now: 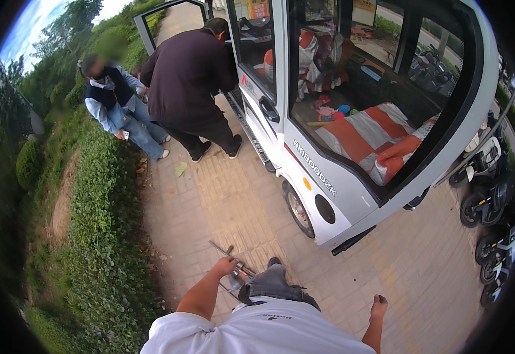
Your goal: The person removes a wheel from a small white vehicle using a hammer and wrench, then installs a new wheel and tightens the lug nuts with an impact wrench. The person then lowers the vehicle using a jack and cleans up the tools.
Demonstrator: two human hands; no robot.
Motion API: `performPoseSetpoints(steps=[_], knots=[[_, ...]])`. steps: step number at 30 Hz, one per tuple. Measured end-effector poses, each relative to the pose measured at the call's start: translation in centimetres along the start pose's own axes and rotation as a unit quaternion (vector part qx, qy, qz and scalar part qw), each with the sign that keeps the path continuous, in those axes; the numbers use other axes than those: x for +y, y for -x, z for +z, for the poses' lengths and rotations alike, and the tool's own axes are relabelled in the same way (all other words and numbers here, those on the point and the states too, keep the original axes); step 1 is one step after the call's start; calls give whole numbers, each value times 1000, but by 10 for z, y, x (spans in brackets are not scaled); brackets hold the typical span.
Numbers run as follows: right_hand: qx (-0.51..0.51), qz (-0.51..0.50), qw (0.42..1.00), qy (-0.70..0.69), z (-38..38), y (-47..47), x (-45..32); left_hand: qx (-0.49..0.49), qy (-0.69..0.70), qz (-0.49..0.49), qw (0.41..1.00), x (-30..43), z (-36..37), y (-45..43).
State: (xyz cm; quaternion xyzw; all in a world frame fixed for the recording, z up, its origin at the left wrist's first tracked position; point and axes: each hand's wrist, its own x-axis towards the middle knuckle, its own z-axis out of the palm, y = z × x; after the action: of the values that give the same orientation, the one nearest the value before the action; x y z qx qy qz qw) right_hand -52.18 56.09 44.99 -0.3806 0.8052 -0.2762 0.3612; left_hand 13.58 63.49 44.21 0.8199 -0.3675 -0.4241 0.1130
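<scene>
My left hand (227, 266) hangs low at my side, its fingers curled beside a cluster of metal tools (245, 269). A long metal rod (218, 248) sticks out beyond the fingers, and a clear plastic bag (234, 280) shows below them. Whether the hand grips any of these, or they lie on the paving, I cannot tell. Away from my body on the other side, my right hand (378, 304) hangs with its fingers curled in and nothing visible in it. My shoe (274, 262) points toward a small white enclosed vehicle (257, 119).
A person in dark clothing (191, 75) leans into the vehicle's open front door (144, 33). Beside them stands another person (116, 99) holding a phone (126, 135). A hedge (91, 230) borders the brick pavement (332, 283) on the left; several parked scooters (487, 208) line the right.
</scene>
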Motion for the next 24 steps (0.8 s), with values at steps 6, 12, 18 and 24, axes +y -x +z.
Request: performPoseSetpoints(steps=[6, 12, 18, 24], knots=[[-101, -77, 992, 6, 62, -8, -111, 11, 102, -78, 992, -51, -7, 4], [-277, -107, 939, 171, 113, 16, -154, 65, 258, -162, 950, -84, 22, 24], [-388, -187, 859, 278, 145, -29, -184, 97, 394, -280, 870, -71, 76, 119], [-493, -302, 743, 338, 210, -64, -197, 143, 457, -410, 776, -59, 167, 262]])
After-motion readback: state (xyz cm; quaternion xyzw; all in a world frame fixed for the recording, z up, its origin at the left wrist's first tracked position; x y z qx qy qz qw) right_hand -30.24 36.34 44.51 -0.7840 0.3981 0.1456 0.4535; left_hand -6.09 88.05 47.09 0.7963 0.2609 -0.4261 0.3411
